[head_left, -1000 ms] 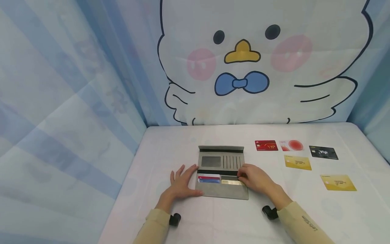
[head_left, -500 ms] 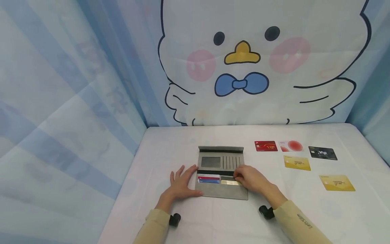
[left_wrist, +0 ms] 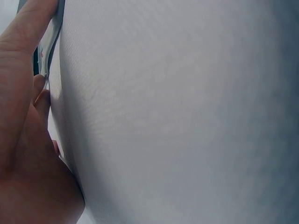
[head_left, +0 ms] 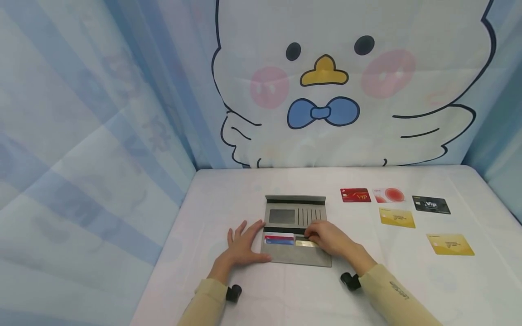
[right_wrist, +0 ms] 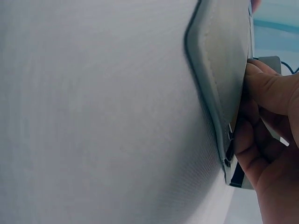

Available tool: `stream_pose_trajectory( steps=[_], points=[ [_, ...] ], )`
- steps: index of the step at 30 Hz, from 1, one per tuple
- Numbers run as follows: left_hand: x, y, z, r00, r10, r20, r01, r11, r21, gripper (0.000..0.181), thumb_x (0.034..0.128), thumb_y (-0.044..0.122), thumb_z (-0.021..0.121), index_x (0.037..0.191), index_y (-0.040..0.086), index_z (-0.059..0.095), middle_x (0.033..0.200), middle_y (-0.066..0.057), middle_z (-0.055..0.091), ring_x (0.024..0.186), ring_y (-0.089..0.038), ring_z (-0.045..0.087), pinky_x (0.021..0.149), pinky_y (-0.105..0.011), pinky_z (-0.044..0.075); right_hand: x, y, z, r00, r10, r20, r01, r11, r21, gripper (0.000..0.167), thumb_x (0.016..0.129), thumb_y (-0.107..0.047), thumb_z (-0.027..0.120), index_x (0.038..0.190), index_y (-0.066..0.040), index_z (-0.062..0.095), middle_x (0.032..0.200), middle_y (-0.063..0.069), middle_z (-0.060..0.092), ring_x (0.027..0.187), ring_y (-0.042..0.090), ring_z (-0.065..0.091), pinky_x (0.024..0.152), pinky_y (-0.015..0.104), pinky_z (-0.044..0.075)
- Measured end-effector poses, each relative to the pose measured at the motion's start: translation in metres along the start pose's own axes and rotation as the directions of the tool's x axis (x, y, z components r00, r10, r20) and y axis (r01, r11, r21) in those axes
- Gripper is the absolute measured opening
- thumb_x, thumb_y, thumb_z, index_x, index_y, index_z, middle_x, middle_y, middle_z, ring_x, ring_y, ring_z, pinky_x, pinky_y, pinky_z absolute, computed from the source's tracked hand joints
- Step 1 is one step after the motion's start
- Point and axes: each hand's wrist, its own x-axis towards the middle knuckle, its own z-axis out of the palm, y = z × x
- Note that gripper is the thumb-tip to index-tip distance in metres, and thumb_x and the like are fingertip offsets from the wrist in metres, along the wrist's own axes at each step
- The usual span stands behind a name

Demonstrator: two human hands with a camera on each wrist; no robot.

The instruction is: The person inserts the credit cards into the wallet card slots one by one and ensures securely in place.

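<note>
Left hand [head_left: 241, 249] splayed, right hand [head_left: 331, 238] perhaps pinching

Wht tbl [head_left: 285, 294], blue curtain [head_left: 81, 136], cartoon bkgd [head_left: 326, 27]

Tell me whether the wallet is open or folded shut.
Open: the wallet lies spread on the table, its slits and a tucked red-and-blue card in view.

head: high, forward-down, wide | wrists: low, close along tabletop [head_left: 285, 294] | head/right wrist share: wallet [head_left: 285, 255]
</note>
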Motion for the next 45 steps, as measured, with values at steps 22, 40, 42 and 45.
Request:
stream_pose_trajectory(
  steps=[22, 40, 42, 45],
  points=[
    [-0.002, 0.003, -0.003, 1.000, 0.012, 0.007, -0.012, 1.000, -0.017, 0.098, 0.0752, 0.052, 0.084, 0.156, 0.020, 0.038, 0.163, -0.003, 0.031, 0.151, -0.039, 0.010, 0.113, -0.069, -0.007, -0.009, -0.007, -0.004, 0.994, 0.107, -0.025, -0.109, 0.987, -0.117, 0.005, 0.090, -0.006, 0.076, 0.089, -0.010, 0.073, 0.083, -0.004, 0.061, 0.076, 0.014, 0.056, 0.079, 0.040, 0.056],
    [-0.001, -0.001, 0.000, 1.000, 0.009, 0.005, -0.009, 1.000, -0.006, 0.099, 0.0748, 0.053, 0.084, 0.156, 0.022, 0.037, 0.163, -0.002, 0.031, 0.151, -0.039, 0.010, 0.113, -0.069, -0.006, -0.013, -0.008, -0.007, 0.989, 0.148, -0.029, -0.151, 0.981, -0.121, 0.005, 0.088, -0.006, 0.077, 0.088, -0.010, 0.073, 0.082, -0.003, 0.061, 0.074, 0.014, 0.055, 0.078, 0.038, 0.057],
    [-0.001, -0.001, 0.000, 1.000, 0.002, 0.008, -0.002, 1.000, -0.002, 0.099, 0.0750, 0.054, 0.083, 0.156, 0.023, 0.037, 0.163, -0.002, 0.030, 0.151, -0.038, 0.009, 0.113, -0.069, -0.007, -0.014, -0.009, -0.007, 0.988, 0.151, -0.028, -0.153, 0.981, -0.121, 0.005, 0.088, -0.006, 0.077, 0.089, -0.010, 0.073, 0.082, -0.003, 0.061, 0.075, 0.014, 0.055, 0.079, 0.038, 0.057],
    [-0.001, -0.002, 0.000, 1.000, -0.005, 0.009, 0.005, 1.000, 0.004, 0.099, 0.0751, 0.054, 0.083, 0.157, 0.023, 0.037, 0.163, -0.002, 0.031, 0.151, -0.037, 0.009, 0.114, -0.068, -0.007, -0.014, -0.007, -0.007, 0.990, 0.141, -0.023, -0.142, 0.983, -0.112, 0.004, 0.089, -0.007, 0.077, 0.089, -0.008, 0.073, 0.082, -0.003, 0.061, 0.075, 0.014, 0.055, 0.078, 0.038, 0.057]
  ],
)
